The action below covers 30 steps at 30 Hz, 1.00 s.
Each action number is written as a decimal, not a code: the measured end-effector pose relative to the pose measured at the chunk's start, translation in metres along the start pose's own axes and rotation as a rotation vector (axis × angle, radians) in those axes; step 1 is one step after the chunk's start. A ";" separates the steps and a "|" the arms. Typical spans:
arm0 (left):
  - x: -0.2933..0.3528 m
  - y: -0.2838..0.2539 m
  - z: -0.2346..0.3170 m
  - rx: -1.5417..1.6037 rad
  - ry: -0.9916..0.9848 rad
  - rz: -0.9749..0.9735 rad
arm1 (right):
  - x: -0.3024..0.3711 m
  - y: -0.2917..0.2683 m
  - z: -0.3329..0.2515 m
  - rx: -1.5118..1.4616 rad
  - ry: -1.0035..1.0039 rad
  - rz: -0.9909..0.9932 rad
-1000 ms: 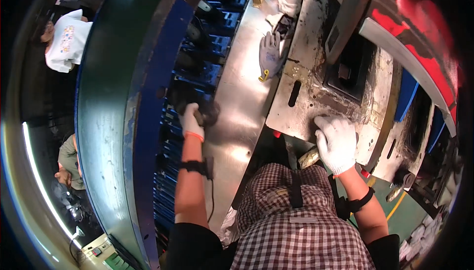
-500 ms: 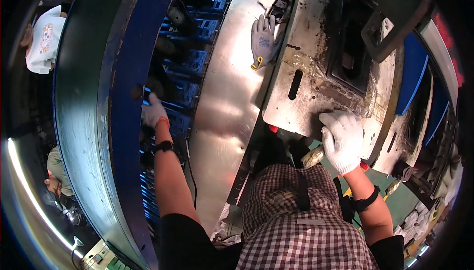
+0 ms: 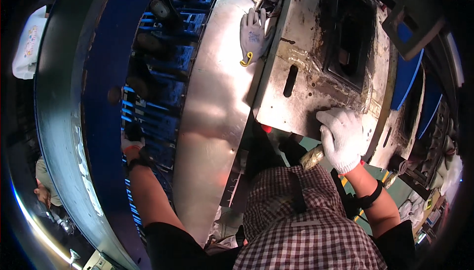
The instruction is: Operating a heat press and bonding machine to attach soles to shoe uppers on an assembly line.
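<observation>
My left hand (image 3: 131, 143), in a white glove with an orange cuff, reaches down between the blue wall and the slatted conveyor (image 3: 170, 92). A small dark piece (image 3: 133, 131) lies right at its fingers, which shadow mostly hides; whether it grips that piece I cannot tell. My right hand (image 3: 341, 139), white-gloved too, rests on the front edge of a worn, stained metal plate (image 3: 276, 104), fingers stretched out and holding nothing. Dark shoe-like pieces (image 3: 165, 7) lie on the conveyor's slats.
A bare metal ledge (image 3: 212, 107) runs between conveyor and machine. On it lie an empty grey glove (image 3: 253, 38) and a black item (image 3: 269, 1). A dark rectangular frame (image 3: 412, 28) juts over the plate. Beyond the blue wall (image 3: 101, 97), a person (image 3: 44, 186) is partly visible at left.
My left hand has moved down and left, deeper along the conveyor's edge. The view has shifted slightly, and my right hand stays on the plate.
</observation>
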<state>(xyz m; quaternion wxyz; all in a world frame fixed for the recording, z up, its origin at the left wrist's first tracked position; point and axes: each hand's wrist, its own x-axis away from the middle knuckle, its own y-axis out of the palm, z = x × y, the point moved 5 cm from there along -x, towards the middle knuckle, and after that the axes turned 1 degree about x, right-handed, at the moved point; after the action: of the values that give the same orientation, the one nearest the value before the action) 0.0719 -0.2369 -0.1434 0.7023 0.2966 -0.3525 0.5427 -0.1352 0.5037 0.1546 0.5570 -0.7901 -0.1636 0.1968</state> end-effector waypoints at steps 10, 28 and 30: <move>0.197 -0.008 -0.131 0.914 -0.074 -0.335 | 0.003 -0.002 0.002 -0.015 0.046 -0.020; 0.535 0.319 -0.236 -0.830 0.273 -1.213 | -0.022 -0.058 0.020 -1.422 0.466 -0.069; 0.560 0.334 -0.213 -0.873 0.553 -1.148 | -0.035 -0.062 0.060 -1.361 0.540 0.116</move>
<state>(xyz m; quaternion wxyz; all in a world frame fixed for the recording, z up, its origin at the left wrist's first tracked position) -0.1245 0.3214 0.2031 0.9896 -0.0174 -0.1373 -0.0403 -0.1980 0.5562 0.1995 -0.0471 -0.9895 -0.0644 -0.1206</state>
